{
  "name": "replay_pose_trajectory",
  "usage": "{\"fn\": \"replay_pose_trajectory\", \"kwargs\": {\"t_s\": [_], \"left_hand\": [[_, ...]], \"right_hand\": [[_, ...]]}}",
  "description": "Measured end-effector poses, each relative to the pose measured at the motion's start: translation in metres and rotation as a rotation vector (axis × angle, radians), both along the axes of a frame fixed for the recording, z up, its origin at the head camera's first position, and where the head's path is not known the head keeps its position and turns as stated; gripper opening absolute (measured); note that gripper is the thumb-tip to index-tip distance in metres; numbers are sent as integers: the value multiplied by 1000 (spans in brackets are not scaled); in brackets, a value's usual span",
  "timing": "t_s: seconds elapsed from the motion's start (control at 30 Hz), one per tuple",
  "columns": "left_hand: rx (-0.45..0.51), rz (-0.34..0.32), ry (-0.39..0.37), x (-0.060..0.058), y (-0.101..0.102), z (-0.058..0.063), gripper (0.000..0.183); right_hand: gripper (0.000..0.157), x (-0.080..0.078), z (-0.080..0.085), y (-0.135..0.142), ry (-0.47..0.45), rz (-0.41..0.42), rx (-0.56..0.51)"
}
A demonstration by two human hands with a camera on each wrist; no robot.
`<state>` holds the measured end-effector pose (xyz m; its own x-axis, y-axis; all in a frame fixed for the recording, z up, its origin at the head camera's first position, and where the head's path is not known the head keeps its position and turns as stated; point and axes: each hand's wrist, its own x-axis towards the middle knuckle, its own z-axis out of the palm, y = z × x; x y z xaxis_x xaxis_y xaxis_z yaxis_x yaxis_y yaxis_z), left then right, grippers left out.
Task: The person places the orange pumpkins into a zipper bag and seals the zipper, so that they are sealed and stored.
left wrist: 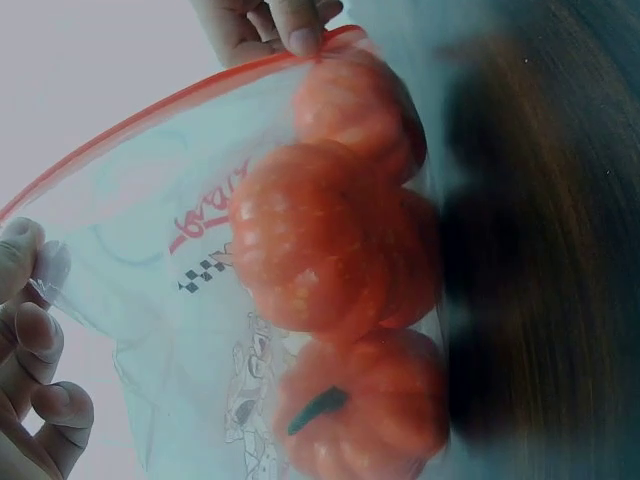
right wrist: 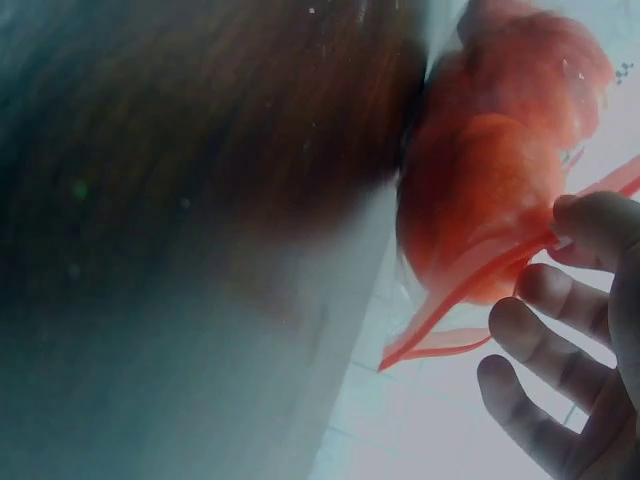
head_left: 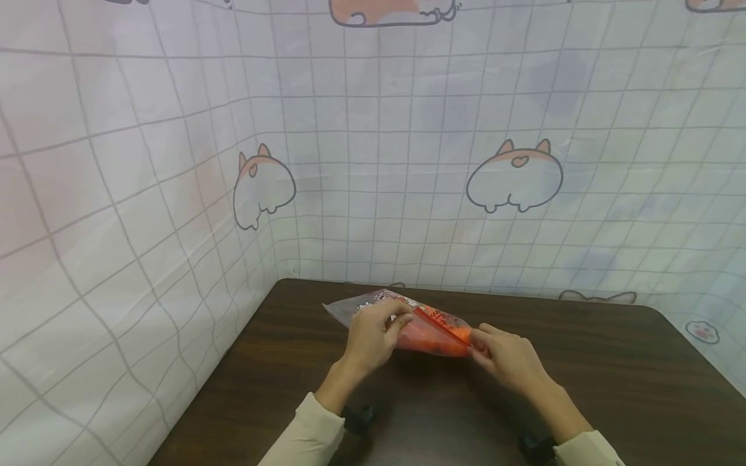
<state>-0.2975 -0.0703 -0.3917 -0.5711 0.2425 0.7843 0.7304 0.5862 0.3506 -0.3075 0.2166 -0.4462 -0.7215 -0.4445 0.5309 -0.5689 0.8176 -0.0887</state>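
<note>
A clear zip bag [head_left: 350, 307] with a red zip strip [left wrist: 150, 112] and printed drawings is held up over the dark table. Inside it are several small orange toy-like pumpkins [left wrist: 310, 240]; one shows a green stem [left wrist: 318, 408]. My left hand [head_left: 371, 331] pinches the bag's top edge at one end of the strip between thumb and index finger, the other fingers loosely curled. Farther along the strip, my right hand [head_left: 508, 357] pinches it between thumb and index finger. Beyond that pinch, the right wrist view shows the two red lips [right wrist: 450, 290] of the strip standing apart.
The dark wood table [head_left: 612, 388] has its back edge close to a hanging white cloth [head_left: 408, 129] with a grid and corgi drawings. Another side of the cloth runs along the table's left edge. Black wrist straps [head_left: 358, 419] sit at both sleeves.
</note>
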Motion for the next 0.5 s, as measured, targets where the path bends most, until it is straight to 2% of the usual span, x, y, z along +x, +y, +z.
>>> {"fn": "replay_pose_trajectory", "kwargs": {"t_s": [0.1, 0.33, 0.5], "left_hand": [[0, 11, -7, -2, -1, 0, 6], [5, 1, -19, -2, 0, 1, 5], [-11, 8, 7, -1, -1, 0, 5]], "right_hand": [[23, 1, 0, -1, 18, 8, -19], [17, 1, 1, 1, 68, 37, -139], [17, -1, 1, 1, 50, 30, -136]]}}
